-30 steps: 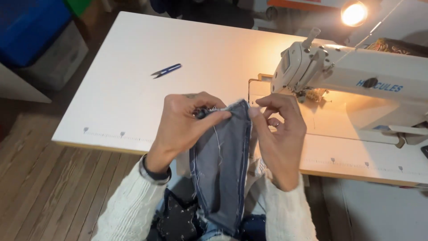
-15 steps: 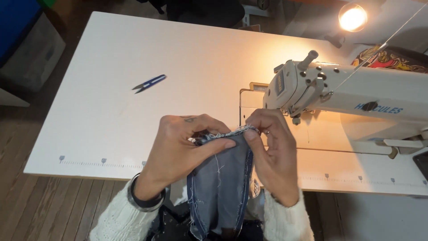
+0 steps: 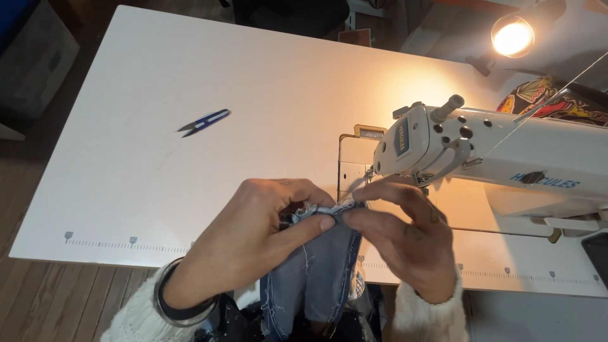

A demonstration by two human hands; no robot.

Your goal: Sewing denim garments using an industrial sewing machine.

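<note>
Nearest, the left hand (image 3: 253,244) and right hand (image 3: 405,244) both pinch the frayed top edge of the denim piece (image 3: 313,278), now carried closer to the sewing machine (image 3: 481,152). The thread snips (image 3: 204,123) lie farther off on the table (image 3: 158,76).

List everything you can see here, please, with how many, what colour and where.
sewing machine: one, white, right side of table
table: one, white, fills the view
thread snips: one, blue, left of centre on table
lamp: one, lit, top right
denim piece: one, blue, frayed edge, hanging off the table's near edge
patterned cloth: one, red and dark, behind machine
left hand: pinching the denim's top edge
right hand: pinching the same edge
</note>
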